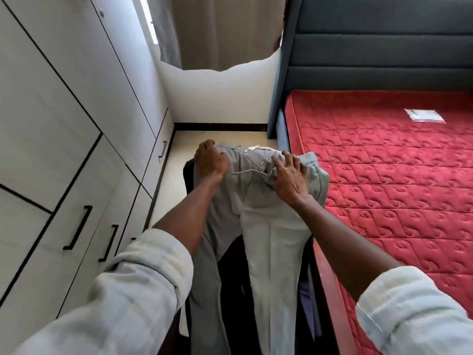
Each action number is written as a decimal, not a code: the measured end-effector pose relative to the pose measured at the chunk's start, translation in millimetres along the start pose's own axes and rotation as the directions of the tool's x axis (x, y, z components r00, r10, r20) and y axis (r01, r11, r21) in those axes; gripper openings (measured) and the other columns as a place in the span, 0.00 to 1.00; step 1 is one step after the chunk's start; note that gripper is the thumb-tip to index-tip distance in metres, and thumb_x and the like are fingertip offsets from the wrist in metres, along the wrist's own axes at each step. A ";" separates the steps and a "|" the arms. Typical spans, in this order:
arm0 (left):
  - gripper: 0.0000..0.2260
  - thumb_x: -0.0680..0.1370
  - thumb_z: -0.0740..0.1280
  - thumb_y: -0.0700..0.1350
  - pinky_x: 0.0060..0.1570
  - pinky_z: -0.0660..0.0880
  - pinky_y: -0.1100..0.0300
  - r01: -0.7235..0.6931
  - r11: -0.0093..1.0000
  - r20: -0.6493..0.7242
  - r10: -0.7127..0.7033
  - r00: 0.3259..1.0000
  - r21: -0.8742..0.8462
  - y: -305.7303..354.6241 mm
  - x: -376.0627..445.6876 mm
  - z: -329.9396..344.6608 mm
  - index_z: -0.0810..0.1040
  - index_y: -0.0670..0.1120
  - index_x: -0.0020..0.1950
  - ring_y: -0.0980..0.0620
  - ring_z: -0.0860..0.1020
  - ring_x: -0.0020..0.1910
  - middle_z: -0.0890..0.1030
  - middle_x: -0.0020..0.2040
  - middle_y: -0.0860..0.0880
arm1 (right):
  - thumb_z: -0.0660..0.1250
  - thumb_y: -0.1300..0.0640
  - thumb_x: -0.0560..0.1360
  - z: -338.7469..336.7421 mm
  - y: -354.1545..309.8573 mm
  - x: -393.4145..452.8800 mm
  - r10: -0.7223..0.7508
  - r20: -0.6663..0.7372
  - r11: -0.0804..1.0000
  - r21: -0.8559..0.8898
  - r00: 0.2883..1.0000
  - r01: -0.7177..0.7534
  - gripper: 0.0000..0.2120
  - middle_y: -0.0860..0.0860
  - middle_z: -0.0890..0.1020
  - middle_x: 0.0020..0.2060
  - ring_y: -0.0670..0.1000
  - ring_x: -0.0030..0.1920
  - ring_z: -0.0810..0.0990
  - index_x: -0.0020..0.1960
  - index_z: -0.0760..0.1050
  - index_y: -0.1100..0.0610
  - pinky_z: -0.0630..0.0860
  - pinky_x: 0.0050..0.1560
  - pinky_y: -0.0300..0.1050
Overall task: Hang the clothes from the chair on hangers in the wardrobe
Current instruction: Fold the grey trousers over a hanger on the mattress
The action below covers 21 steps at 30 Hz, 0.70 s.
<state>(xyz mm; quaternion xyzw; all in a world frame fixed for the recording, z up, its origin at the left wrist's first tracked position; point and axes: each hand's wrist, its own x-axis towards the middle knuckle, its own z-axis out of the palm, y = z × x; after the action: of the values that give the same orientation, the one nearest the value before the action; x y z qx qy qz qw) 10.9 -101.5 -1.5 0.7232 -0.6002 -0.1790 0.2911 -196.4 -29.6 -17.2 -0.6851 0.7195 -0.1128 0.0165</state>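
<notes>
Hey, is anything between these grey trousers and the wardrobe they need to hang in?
Yes. Every wardrobe door in view on the left is closed, so one must be opened first. No hanger is visible. Both the left hand and right hand are already on the grey trousers, with nothing between them.

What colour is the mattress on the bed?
The mattress is red with a quilted swirl pattern, seen in the head view.

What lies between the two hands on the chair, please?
In the head view, the waistband of the grey trousers spans the gap: the left hand grips one end and the right hand presses on the other.
</notes>
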 end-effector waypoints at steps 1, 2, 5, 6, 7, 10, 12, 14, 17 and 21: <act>0.22 0.76 0.64 0.46 0.69 0.65 0.50 0.018 0.999 0.053 -0.021 0.998 0.047 1.5 13.1 3.2 0.68 0.43 0.69 0.42 0.70 0.67 0.71 0.68 0.42 | 0.65 0.55 0.73 4.0 1.8 9.2 -0.019 0.000 1.000 -0.013 1.000 0.019 0.23 0.55 0.65 0.71 0.59 0.70 0.62 0.68 0.71 0.52 0.58 0.66 0.56; 0.24 0.76 0.65 0.48 0.69 0.63 0.50 0.046 0.993 0.100 -0.056 0.993 0.106 3.4 24.4 5.5 0.67 0.43 0.70 0.41 0.68 0.68 0.70 0.69 0.41 | 0.65 0.54 0.72 6.7 4.0 16.7 -0.026 -0.018 1.000 -0.012 0.999 0.026 0.20 0.55 0.67 0.70 0.58 0.69 0.62 0.63 0.74 0.54 0.58 0.65 0.56; 0.31 0.74 0.68 0.54 0.68 0.64 0.49 0.260 0.953 0.246 -0.292 0.924 0.155 7.2 55.6 11.1 0.65 0.41 0.72 0.40 0.70 0.68 0.71 0.69 0.40 | 0.65 0.55 0.73 10.1 10.5 33.2 0.078 -0.075 0.997 0.031 0.994 -0.076 0.14 0.55 0.71 0.68 0.57 0.68 0.64 0.57 0.77 0.58 0.56 0.65 0.53; 0.31 0.73 0.70 0.55 0.67 0.68 0.50 0.324 0.938 0.324 -0.347 0.880 0.125 9.0 63.0 10.9 0.68 0.41 0.70 0.40 0.72 0.66 0.74 0.68 0.41 | 0.64 0.54 0.74 10.9 13.7 37.5 0.133 -0.079 0.991 0.041 0.988 -0.130 0.15 0.56 0.71 0.67 0.58 0.68 0.64 0.57 0.76 0.59 0.56 0.64 0.54; 0.29 0.72 0.73 0.56 0.64 0.71 0.51 0.348 0.932 0.382 -0.359 0.852 0.100 8.5 70.1 11.1 0.73 0.40 0.67 0.41 0.74 0.64 0.76 0.65 0.42 | 0.62 0.52 0.75 11.5 17.4 39.5 0.176 -0.080 0.984 0.045 0.981 -0.173 0.16 0.56 0.72 0.66 0.59 0.67 0.65 0.58 0.76 0.60 0.58 0.64 0.55; 0.22 0.67 0.79 0.52 0.58 0.76 0.52 0.346 0.938 0.380 -0.327 0.865 0.019 6.3 84.7 9.1 0.80 0.39 0.52 0.42 0.79 0.56 0.81 0.54 0.44 | 0.56 0.49 0.75 9.8 27.7 40.0 0.170 -0.060 0.981 0.100 0.984 -0.164 0.19 0.56 0.74 0.64 0.59 0.65 0.67 0.59 0.75 0.58 0.60 0.63 0.55; 0.20 0.63 0.80 0.50 0.56 0.79 0.50 0.367 0.926 0.356 -0.314 0.880 -0.091 5.4 92.4 8.5 0.79 0.40 0.45 0.41 0.81 0.52 0.83 0.52 0.43 | 0.62 0.54 0.72 9.9 29.1 38.5 0.040 -0.017 0.992 0.119 0.999 -0.038 0.18 0.54 0.74 0.65 0.58 0.67 0.67 0.62 0.74 0.55 0.59 0.65 0.53; 0.15 0.63 0.79 0.47 0.53 0.80 0.50 0.326 0.929 0.342 -0.252 0.905 -0.176 7.1 97.9 7.9 0.80 0.43 0.42 0.42 0.81 0.51 0.83 0.48 0.44 | 0.62 0.53 0.68 10.4 25.3 35.5 -0.081 -0.022 0.992 0.092 0.997 0.082 0.21 0.52 0.75 0.63 0.57 0.65 0.68 0.60 0.75 0.52 0.60 0.64 0.53; 0.09 0.67 0.74 0.40 0.45 0.75 0.52 0.193 0.947 0.287 -0.117 0.951 -0.256 16.1 94.5 3.3 0.74 0.47 0.39 0.43 0.79 0.49 0.79 0.44 0.47 | 0.61 0.51 0.67 12.7 21.4 32.0 -0.110 -0.068 0.989 0.088 0.992 0.116 0.17 0.53 0.76 0.60 0.58 0.62 0.70 0.54 0.77 0.53 0.61 0.61 0.52; 0.22 0.68 0.66 0.38 0.61 0.69 0.54 -0.207 0.975 0.127 0.216 0.968 -0.081 21.0 78.2 3.5 0.73 0.44 0.62 0.44 0.72 0.63 0.75 0.62 0.44 | 0.63 0.55 0.63 13.4 19.6 27.1 -0.120 -0.101 0.989 0.072 0.988 0.128 0.22 0.55 0.73 0.63 0.58 0.63 0.67 0.57 0.75 0.55 0.59 0.62 0.50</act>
<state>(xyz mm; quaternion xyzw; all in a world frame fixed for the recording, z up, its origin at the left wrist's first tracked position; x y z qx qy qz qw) 9.6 -180.5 16.2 0.6311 -0.6859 -0.2155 0.2915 -214.9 -57.6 -30.3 -0.7211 0.6705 -0.1748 0.0017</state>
